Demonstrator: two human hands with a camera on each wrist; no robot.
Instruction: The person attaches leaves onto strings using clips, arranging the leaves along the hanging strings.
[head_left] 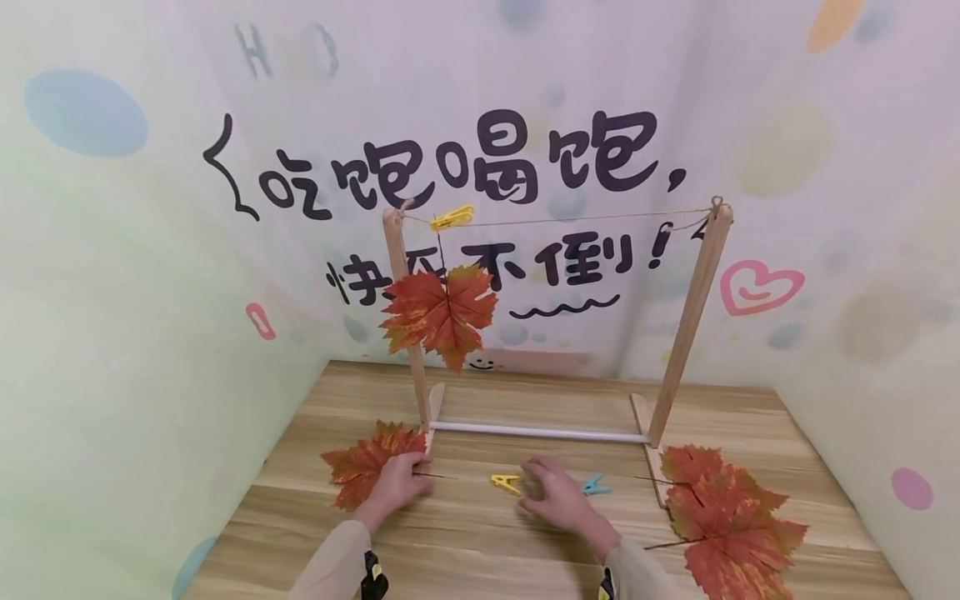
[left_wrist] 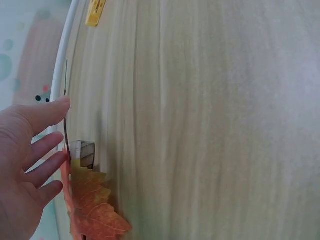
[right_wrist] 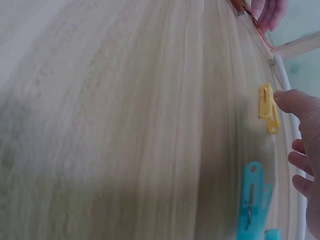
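Observation:
My left hand (head_left: 397, 482) pinches the thin stem of a red-orange artificial maple leaf (head_left: 363, 468) at the table's left; in the left wrist view the stem passes the thumb tip (left_wrist: 62, 104). My right hand (head_left: 558, 493) is over the table with fingers spread and loosely bent, holding nothing. Its thumb and fingertips come close to a yellow clothespin (head_left: 506, 483) lying on the wood. Beside that hand lies a blue clothespin (head_left: 596, 485), larger in the right wrist view. Another leaf (head_left: 442, 312) hangs by its stem from the string, clipped with a yellow clothespin (head_left: 452, 218).
A wooden frame with two posts (head_left: 692, 325) and a white crossbar (head_left: 540, 432) stands behind my hands, a string (head_left: 570, 221) tied across its top. Overlapping red leaves (head_left: 731, 517) lie on the table's right side. A printed wall (head_left: 570, 67) rises behind the table (head_left: 525, 392).

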